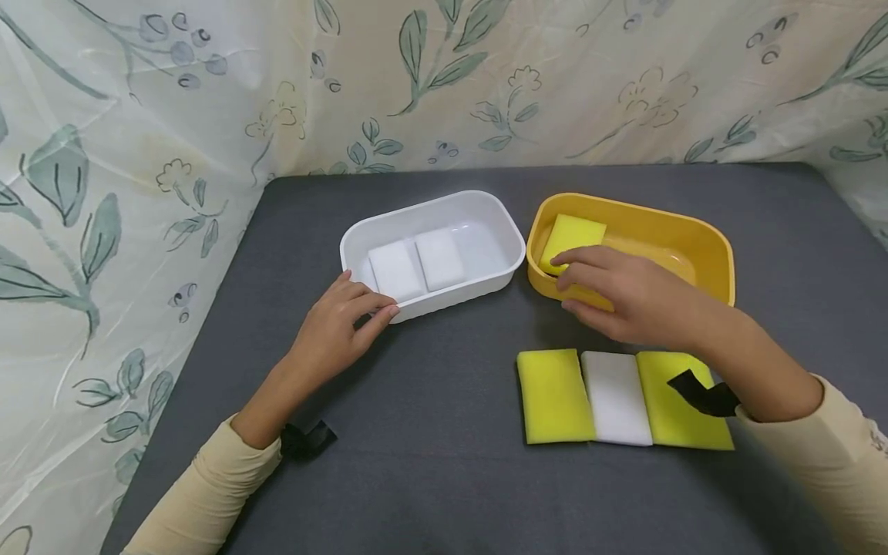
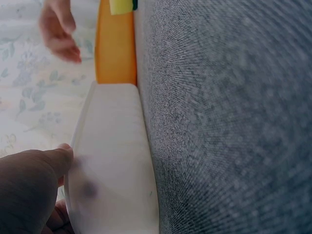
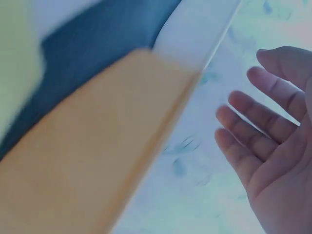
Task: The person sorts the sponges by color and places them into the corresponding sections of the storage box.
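A white plastic tub (image 1: 461,301) stands on the table with two white sponge pieces (image 1: 440,259) lying side by side in it. My left hand (image 1: 336,324) holds the rim at its near left corner; the left wrist view shows the thumb (image 2: 61,158) at that rim. To the right stands a yellow-orange tub (image 1: 718,266) with one yellow sponge piece (image 1: 577,231) at its left end. Over this tub's near left side hovers my right hand (image 1: 624,297), fingers relaxed and apart. The right wrist view shows its palm (image 3: 282,170) with nothing held.
In front of the yellow-orange tub lie a yellow sponge piece (image 1: 556,397), a white one (image 1: 617,397) and another yellow one (image 1: 666,393), in a row. A dark grey cloth (image 1: 416,493) covers the table. Behind hangs a leaf-patterned curtain (image 1: 555,46).
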`<state>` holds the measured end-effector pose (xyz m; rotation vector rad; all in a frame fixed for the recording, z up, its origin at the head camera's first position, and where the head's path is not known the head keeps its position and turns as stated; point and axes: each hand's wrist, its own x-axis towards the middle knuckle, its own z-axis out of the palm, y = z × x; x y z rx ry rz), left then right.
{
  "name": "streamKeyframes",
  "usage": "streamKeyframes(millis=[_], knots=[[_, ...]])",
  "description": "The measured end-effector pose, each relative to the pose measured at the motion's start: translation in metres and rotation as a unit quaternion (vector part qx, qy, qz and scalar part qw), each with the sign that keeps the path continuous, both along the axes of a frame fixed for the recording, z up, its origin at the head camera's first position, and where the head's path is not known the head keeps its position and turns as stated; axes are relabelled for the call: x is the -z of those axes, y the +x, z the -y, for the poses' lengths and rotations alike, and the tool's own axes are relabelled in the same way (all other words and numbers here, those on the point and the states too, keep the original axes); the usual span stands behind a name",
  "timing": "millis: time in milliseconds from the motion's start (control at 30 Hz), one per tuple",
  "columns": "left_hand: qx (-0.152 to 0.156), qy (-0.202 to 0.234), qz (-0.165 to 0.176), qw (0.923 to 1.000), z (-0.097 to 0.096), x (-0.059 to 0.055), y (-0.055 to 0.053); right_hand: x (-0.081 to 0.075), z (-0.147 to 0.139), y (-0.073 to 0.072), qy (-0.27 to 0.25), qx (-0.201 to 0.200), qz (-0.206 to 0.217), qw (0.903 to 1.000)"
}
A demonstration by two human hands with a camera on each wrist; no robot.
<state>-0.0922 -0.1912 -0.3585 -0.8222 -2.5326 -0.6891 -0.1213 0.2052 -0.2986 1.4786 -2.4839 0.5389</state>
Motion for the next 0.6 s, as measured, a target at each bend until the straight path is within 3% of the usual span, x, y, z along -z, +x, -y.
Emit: streamKeyframes(millis=[100,233,400,600], knots=[[0.0,0.0,0.0,1.0,0.0,0.0,0.0,0.003,0.009,0.018,0.007,-0.033,-0.006,0.9994],[0.001,0.002,0.0,1.0,0.001,0.0,0.001,0.008,0.019,0.04,0.057,-0.049,0.036,0.9965],[0.0,-0.001,-0.001,1.0,0.0,0.001,0.001,0.013,0.025,0.063,0.139,-0.034,0.103,0.9843],[-0.001,-0.002,-0.003,1.0,0.0,0.001,0.001,0.021,0.03,0.08,0.207,0.003,0.122,0.9707]])
